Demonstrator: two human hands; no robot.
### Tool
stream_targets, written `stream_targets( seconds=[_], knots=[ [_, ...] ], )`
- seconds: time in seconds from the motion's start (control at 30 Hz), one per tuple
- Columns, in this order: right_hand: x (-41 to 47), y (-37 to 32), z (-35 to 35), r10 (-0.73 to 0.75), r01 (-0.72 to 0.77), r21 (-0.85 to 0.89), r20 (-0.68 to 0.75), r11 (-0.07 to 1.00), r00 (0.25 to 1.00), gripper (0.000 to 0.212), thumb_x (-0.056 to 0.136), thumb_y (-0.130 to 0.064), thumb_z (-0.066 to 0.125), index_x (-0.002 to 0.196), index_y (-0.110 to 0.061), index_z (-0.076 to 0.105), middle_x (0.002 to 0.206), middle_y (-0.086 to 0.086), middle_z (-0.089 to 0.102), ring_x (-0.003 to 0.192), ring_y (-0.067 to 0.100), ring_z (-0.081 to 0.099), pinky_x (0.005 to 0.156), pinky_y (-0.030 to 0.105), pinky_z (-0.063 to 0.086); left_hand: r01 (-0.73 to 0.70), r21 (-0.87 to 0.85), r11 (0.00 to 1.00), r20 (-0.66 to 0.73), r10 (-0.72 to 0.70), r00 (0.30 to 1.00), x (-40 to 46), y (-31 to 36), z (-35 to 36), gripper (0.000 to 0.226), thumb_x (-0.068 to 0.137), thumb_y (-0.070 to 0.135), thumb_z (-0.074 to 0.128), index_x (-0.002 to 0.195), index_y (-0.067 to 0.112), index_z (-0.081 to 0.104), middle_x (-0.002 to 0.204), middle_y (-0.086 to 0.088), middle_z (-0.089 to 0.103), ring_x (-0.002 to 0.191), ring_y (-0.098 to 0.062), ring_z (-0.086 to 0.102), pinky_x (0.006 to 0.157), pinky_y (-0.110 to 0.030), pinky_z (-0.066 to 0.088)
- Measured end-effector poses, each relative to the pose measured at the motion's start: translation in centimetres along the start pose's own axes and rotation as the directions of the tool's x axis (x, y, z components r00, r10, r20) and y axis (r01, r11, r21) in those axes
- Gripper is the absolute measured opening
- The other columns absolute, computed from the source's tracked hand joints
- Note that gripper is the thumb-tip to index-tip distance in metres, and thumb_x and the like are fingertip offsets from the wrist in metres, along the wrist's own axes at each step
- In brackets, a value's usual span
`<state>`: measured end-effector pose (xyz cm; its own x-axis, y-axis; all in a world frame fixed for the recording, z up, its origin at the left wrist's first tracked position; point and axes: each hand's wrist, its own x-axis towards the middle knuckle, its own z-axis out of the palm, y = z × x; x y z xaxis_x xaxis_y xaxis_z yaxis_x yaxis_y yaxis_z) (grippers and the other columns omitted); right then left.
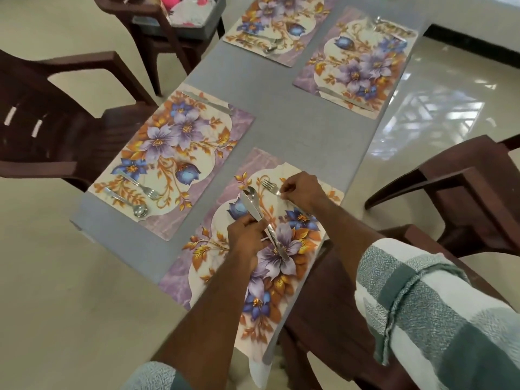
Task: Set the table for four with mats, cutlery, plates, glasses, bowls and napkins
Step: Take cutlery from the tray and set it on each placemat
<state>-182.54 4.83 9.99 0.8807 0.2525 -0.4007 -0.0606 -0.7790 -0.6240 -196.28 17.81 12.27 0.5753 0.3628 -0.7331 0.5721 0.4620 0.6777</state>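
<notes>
Near mat (284, 266): left hand (244, 237) grips knife (261, 223) and spoon (251, 191) together; right hand (299, 190) pinches fork (269, 186) handle, tines pointing left.

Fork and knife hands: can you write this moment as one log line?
left hand: grips knife, spoon | right hand: pinches fork | over near mat

Just one head-worn wide-angle view, looking forward and steeply down, close over the near end of the counter (284, 130).
</notes>
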Motion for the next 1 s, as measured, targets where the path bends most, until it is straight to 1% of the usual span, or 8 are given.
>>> stream_targets(
  seconds=[0.17, 0.3, 0.4, 0.5, 0.57, 0.7, 0.87, 1.0],
  knots=[
    [0.2, 0.2, 0.6, -0.047, 0.046, -0.053, -0.014, 0.998, 0.999, 0.013, 0.083, -0.01, 0.079, 0.095, -0.011, 0.08, 0.098, 0.006, 0.076, 0.093, 0.018, 0.07, 0.086, 0.025, 0.052, 0.012, -0.013, 1.0, -0.015, -0.013, 1.0, 0.3, 0.2, 0.5, 0.011, 0.087, 0.0, 0.074, 0.098, 0.0, 0.073, 0.088, -0.016, 0.075, 0.078, -0.03, 0.071, 0.08, -0.046, 0.062],
    [-0.1, 0.5, 0.5, -0.068, 0.067, -0.025, -0.048, 0.997, 0.997, 0.018, 0.084, -0.014, 0.079, 0.101, -0.01, 0.079, 0.103, 0.005, 0.075, 0.096, 0.018, 0.068, 0.087, 0.026, 0.052, 0.037, -0.046, 0.998, 0.003, -0.037, 0.999, 0.5, 0.3, 0.9, 0.011, 0.087, 0.002, 0.074, 0.098, -0.001, 0.072, 0.078, -0.009, 0.074, 0.068, -0.023, 0.071, 0.071, -0.038, 0.062],
    [-1.8, 0.4, -0.2, -0.082, 0.1, 0.106, -0.164, 0.989, 0.983, 0.013, 0.086, -0.02, 0.077, 0.095, -0.011, 0.079, 0.092, 0.0, 0.074, 0.083, 0.011, 0.066, 0.078, 0.023, 0.048, 0.051, -0.078, 0.996, -0.005, -0.051, 0.999, 0.7, 0.3, 1.2, 0.006, 0.086, 0.003, 0.076, 0.09, 0.003, 0.072, 0.079, -0.01, 0.075, 0.068, -0.023, 0.071, 0.072, -0.038, 0.062],
    [-4.0, 0.5, -0.2, -0.133, 0.122, 0.289, 0.018, 0.95, 0.991, 0.01, 0.086, -0.018, 0.077, 0.085, -0.009, 0.079, 0.078, 0.002, 0.075, 0.073, 0.017, 0.071, 0.07, 0.033, 0.058, 0.049, -0.08, 0.996, -0.021, -0.051, 0.998, 1.1, 0.6, 1.4, 0.004, 0.087, 0.005, 0.075, 0.088, 0.005, 0.071, 0.08, -0.009, 0.074, 0.065, -0.02, 0.071, 0.064, -0.034, 0.062],
    [-5.2, 0.8, 0.1, -0.184, 0.129, 0.327, 0.141, 0.936, 0.973, 0.011, 0.082, -0.02, 0.082, 0.084, -0.01, 0.078, 0.075, 0.004, 0.075, 0.071, 0.019, 0.072, 0.069, 0.033, 0.059, 0.042, -0.076, 0.996, -0.021, -0.044, 0.999, 1.2, 1.0, 1.8, 0.005, 0.089, 0.005, 0.073, 0.094, 0.003, 0.072, 0.083, -0.011, 0.074, 0.069, -0.022, 0.071, 0.066, -0.034, 0.062],
    [-5.6, 0.6, 0.4, -0.161, 0.127, 0.276, 0.104, 0.953, 0.981, 0.024, 0.072, -0.022, 0.09, 0.089, -0.011, 0.078, 0.074, -0.001, 0.074, 0.064, 0.004, 0.068, 0.061, 0.02, 0.053, 0.013, -0.024, 1.0, 0.014, -0.013, 1.0, 1.2, 1.7, 2.4, 0.014, 0.088, 0.006, 0.074, 0.101, 0.002, 0.071, 0.086, -0.012, 0.074, 0.069, -0.023, 0.071, 0.064, -0.033, 0.062],
    [-5.3, 0.0, -0.2, -0.12, 0.088, 0.313, 0.084, 0.946, 0.989, 0.007, 0.078, -0.01, 0.084, 0.084, -0.01, 0.081, 0.079, 0.0, 0.076, 0.072, 0.012, 0.07, 0.073, 0.031, 0.058, -0.042, 0.012, 0.999, 0.03, 0.041, 0.999, 1.3, 2.2, 2.9, 0.02, 0.089, 0.007, 0.074, 0.106, -0.003, 0.07, 0.092, -0.018, 0.075, 0.076, -0.028, 0.072, 0.074, -0.039, 0.063],
    [-3.1, 1.6, -2.7, -0.004, 0.001, 0.292, 0.008, 0.956, 1.0, 0.014, 0.08, -0.012, 0.083, 0.094, -0.011, 0.08, 0.092, 0.003, 0.077, 0.086, 0.013, 0.07, 0.092, 0.039, 0.057, -0.053, 0.015, 0.998, 0.003, 0.053, 0.999, 1.3, 2.2, 2.7, 0.017, 0.087, 0.01, 0.078, 0.099, 0.0, 0.072, 0.095, -0.017, 0.076, 0.083, -0.03, 0.073, 0.075, -0.04, 0.063]
  ],
)
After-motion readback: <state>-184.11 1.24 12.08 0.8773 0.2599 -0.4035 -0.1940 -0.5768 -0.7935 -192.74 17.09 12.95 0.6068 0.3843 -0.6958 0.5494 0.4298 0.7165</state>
